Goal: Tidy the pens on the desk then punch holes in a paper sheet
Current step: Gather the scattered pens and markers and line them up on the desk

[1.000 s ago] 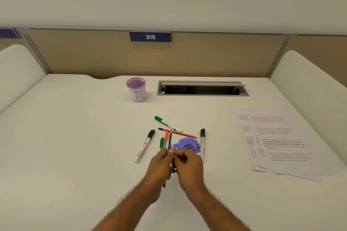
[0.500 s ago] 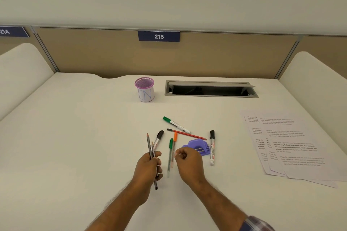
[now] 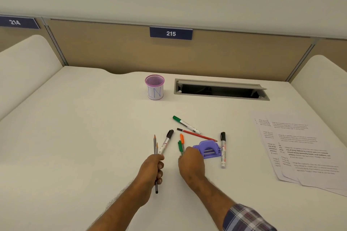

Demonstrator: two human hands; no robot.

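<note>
the left hand (image 3: 153,168) is curled around two grey pencils (image 3: 155,145), tips pointing away from the person, butt ends showing below the fist. a second ago both hands were joined over the pile near the punch; half a second ago the left hand had drawn off with the pencils and the right hung curled and empty above the desk. now the right hand (image 3: 190,162) has come down onto the lower ends of the green pen (image 3: 180,146) and orange pen (image 3: 181,138). its fingers curl over them; whether they already pinch a pen cannot be told from this view.

judgement: collection is under way, with two items gathered and the next pick starting.

loose on the desk (image 3: 84,137):
- a black marker (image 3: 167,141), just beside the held pencils
- a green marker (image 3: 185,124)
- a red pencil (image 3: 197,134), its tip at the punch
- a second black marker (image 3: 223,150), right of the punch

the purple punch (image 3: 207,148) sits just right of the right hand. the pink mesh cup (image 3: 154,86) stands well beyond, with nothing seen sticking out of it, and is the likely place for the pens. the paper sheets (image 3: 304,148) lie at the right, untouched. punching is not yet begun.
</note>
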